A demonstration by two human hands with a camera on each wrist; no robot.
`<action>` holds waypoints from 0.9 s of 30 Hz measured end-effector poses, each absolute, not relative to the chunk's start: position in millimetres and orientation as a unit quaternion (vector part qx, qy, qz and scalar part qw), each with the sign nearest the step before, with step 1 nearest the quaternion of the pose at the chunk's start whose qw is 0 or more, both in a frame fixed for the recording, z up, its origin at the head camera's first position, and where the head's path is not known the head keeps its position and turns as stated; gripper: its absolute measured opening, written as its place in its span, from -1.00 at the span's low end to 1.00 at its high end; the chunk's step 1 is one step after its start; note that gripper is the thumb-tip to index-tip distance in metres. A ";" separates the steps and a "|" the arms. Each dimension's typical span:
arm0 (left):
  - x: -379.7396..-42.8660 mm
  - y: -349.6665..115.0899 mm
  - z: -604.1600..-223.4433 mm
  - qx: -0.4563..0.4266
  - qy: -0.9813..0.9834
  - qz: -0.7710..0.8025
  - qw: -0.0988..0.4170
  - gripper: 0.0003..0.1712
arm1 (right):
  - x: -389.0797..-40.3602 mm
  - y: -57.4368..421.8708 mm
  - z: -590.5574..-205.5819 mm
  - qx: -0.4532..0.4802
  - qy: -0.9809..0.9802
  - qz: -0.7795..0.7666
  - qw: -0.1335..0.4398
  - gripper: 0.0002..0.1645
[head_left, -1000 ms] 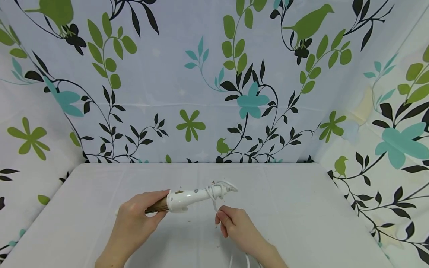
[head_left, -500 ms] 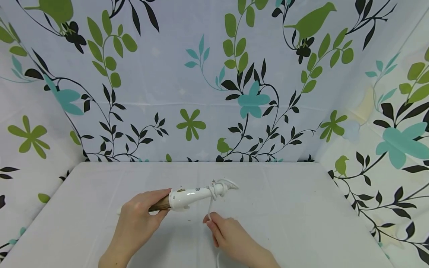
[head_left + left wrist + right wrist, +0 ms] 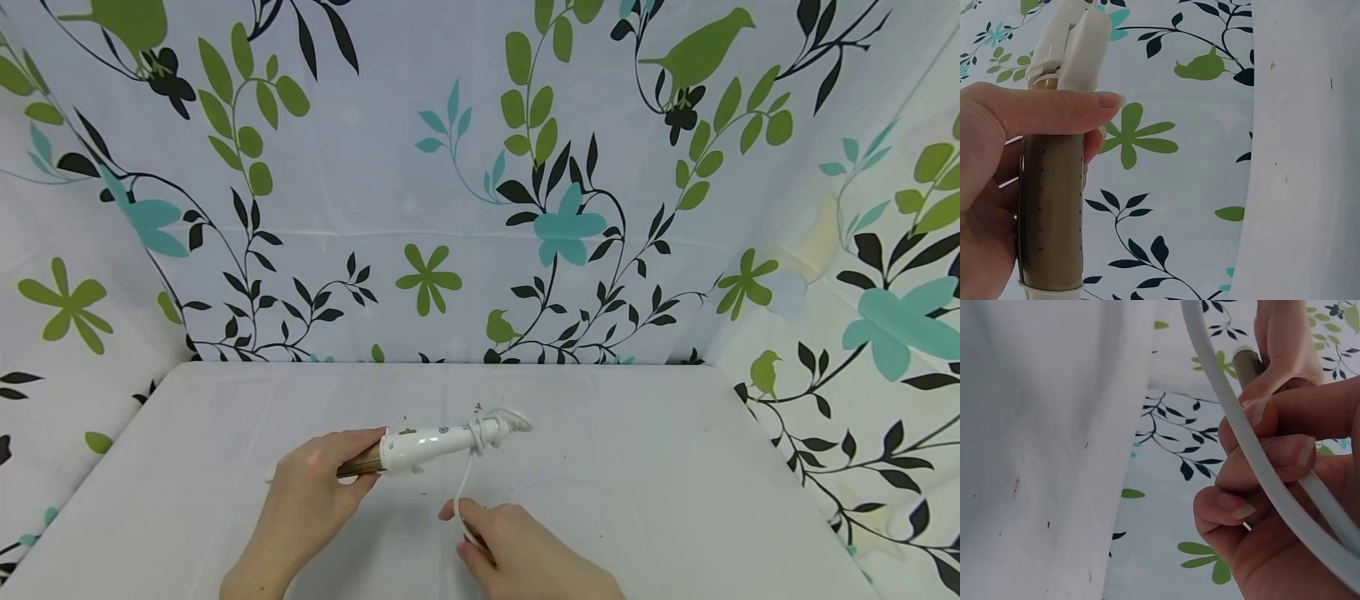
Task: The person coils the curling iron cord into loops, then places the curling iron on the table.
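A white-handled curling iron [image 3: 416, 447] with a brownish barrel is held over the table, its handle pointing right. My left hand [image 3: 303, 492] grips the barrel; in the left wrist view the thumb lies across the perforated barrel [image 3: 1054, 219], just below the white handle. White cord [image 3: 463, 483] is wound around the handle's far end, and one length runs down to my right hand [image 3: 536, 554]. That hand holds the cord with curled fingers. Up close in the right wrist view, the cord [image 3: 1235, 412] passes over the fingers, with a second strand beside the palm.
The table [image 3: 675, 467] has a white cover with small dark specks. Patterned cloth [image 3: 375, 167] with leaves, birds and flowers hangs behind it and along both sides.
My right hand has moved left and down toward me, drawing out a longer stretch of cord from the handle. The left hand and curling iron have barely shifted.
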State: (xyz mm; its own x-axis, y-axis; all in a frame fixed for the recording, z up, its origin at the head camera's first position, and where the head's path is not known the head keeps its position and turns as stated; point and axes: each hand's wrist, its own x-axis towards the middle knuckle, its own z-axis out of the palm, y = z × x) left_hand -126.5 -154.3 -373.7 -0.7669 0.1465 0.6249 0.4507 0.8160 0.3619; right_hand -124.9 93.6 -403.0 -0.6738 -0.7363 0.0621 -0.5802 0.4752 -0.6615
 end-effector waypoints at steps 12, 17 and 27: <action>-125.7 -154.9 -374.5 -0.162 -0.914 -0.245 0.279 -0.36 | -121.5 99.3 -390.8 -0.434 0.833 -0.340 0.047 -0.82; -125.7 -155.2 -375.0 -0.160 -0.915 -0.241 0.282 -0.35 | -119.4 101.7 -385.1 -0.447 0.822 -0.353 -0.003 -0.82; -125.1 -154.8 -374.1 -0.159 -0.914 -0.247 0.279 -0.34 | -121.1 103.6 -383.9 -0.446 0.819 -0.361 0.004 -0.86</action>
